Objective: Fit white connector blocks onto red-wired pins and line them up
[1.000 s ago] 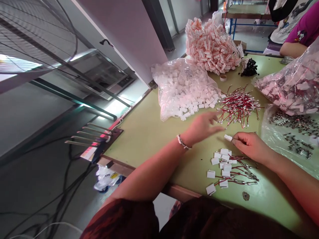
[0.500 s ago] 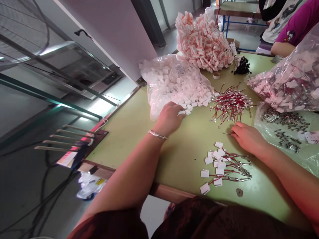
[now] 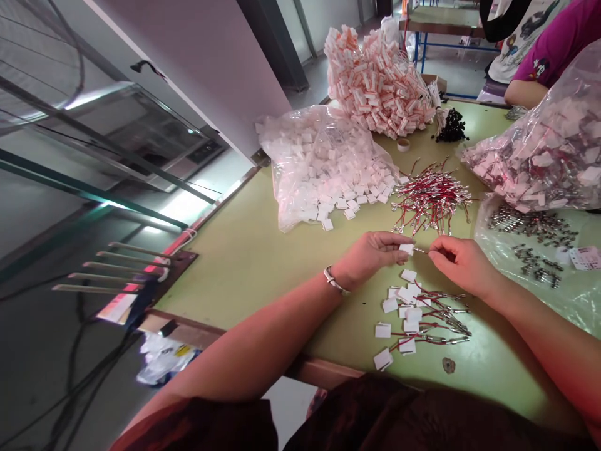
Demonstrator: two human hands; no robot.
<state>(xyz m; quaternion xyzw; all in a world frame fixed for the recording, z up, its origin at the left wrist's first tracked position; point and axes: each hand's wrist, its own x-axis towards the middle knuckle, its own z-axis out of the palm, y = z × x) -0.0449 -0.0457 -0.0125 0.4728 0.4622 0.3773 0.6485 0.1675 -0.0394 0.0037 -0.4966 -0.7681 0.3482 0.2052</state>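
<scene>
My left hand pinches a small white plastic piece above the green tabletop. Facing it, my right hand holds a short wire whose metal end meets the white piece. Just below my hands lie several white pieces with red wires attached. A heap of loose red wires with metal ends is behind my hands. Loose white pieces spill from a clear bag at the back left.
A big pile of pink-white parts stands at the back, near black pieces and a tape roll. At the right are a full plastic bag and metal parts on plastic. A person's purple sleeve shows behind.
My left hand has moved right from the loose white pieces, carrying one to my right hand. The wire's end and the white piece now meet.
</scene>
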